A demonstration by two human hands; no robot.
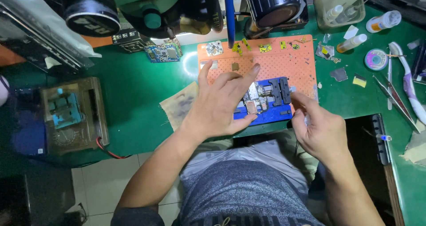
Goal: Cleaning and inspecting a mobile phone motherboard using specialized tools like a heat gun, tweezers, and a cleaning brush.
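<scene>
Clearly the thing in hand is a small circuit board [254,97], bare and crowded with metal shields, clamped in a blue holder [266,106] that lies on the near edge of an orange mat [284,66] on the green tabletop [133,84]. The left hand [219,104] is spread, fingers fanned and lifted over the mat, its thumb and palm edge resting on the holder's left end beside the board. The right hand [317,128] is loosely curled with forefinger and thumb at the holder's right end; whether they pinch anything I cannot tell.

Such a board looks light, thin and stiff, but fragile: it would likely crack if flexed, and its tiny parts could shear off. It seems best taken by its bare edges, or moved by gripping the heavier holder's ends. Tweezers [396,99] lie well apart on the right, near a toothbrush [406,75].
</scene>
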